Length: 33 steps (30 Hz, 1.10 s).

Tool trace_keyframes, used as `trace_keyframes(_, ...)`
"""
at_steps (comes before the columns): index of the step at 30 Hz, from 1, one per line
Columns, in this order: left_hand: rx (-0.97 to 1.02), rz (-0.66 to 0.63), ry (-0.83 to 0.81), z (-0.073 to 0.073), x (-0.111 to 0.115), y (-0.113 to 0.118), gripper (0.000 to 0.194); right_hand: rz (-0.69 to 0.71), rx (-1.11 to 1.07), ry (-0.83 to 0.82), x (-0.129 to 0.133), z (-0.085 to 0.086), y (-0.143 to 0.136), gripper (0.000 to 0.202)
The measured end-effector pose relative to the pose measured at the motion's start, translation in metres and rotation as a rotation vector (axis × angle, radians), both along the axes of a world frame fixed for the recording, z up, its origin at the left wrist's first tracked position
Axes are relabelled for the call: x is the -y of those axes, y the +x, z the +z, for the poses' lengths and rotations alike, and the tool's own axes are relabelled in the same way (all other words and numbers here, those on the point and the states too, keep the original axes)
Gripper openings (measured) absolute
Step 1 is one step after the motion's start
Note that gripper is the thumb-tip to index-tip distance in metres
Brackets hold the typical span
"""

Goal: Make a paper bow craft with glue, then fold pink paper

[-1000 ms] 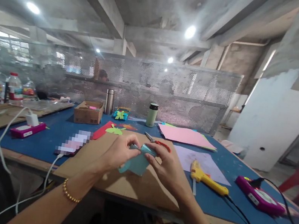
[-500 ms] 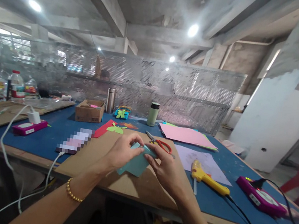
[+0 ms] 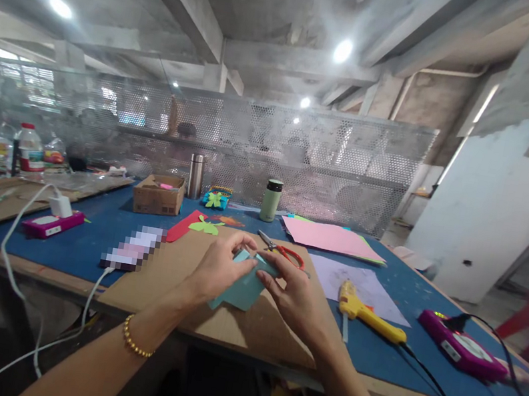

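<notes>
Between my hands, above a sheet of brown cardboard [image 3: 164, 282], is a light blue piece of paper [image 3: 239, 292]. My left hand [image 3: 223, 265] pinches its upper left part between thumb and fingers. On the other side my right hand [image 3: 293, 291] closes thumb and fingers on its upper right edge. My fingers partly cover the top of the paper. Just beyond my right hand lie scissors [image 3: 288, 254] with red handles. A green paper leaf shape [image 3: 205, 225] and a red paper piece [image 3: 184, 228] lie beyond my left hand.
A yellow glue gun [image 3: 366, 318] rests on purple paper [image 3: 356, 282] at right, its cord trailing off the edge. Pink sheets [image 3: 333, 238], a green flask [image 3: 271, 200], a steel flask [image 3: 196, 176] and a cardboard box [image 3: 158, 197] stand farther back. A phone [image 3: 134, 249] lies left.
My hands stay on the light blue paper and have barely moved. My left wrist has shifted slightly to the right. The table things are unchanged.
</notes>
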<state>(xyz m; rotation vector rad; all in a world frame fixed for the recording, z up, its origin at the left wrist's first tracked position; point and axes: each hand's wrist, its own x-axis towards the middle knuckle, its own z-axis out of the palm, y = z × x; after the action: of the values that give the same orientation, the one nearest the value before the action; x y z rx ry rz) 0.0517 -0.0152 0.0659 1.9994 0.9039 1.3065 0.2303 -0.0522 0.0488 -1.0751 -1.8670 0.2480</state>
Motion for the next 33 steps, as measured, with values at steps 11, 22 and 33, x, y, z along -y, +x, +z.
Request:
trace_keyframes(11,0.063,-0.005,-0.025,0.006,0.004,-0.007,0.023,0.062,-0.131,-0.116,0.002,0.003,0.005,0.033)
trace_keyframes(22,0.072,-0.029,-0.051,0.007,0.002,-0.006,0.030,0.007,-0.070,-0.075,0.008,0.011,-0.003,0.029)
trace_keyframes(33,-0.058,-0.037,-0.098,0.023,0.014,-0.013,0.047,-0.033,-0.091,-0.025,0.007,0.012,-0.004,0.030)
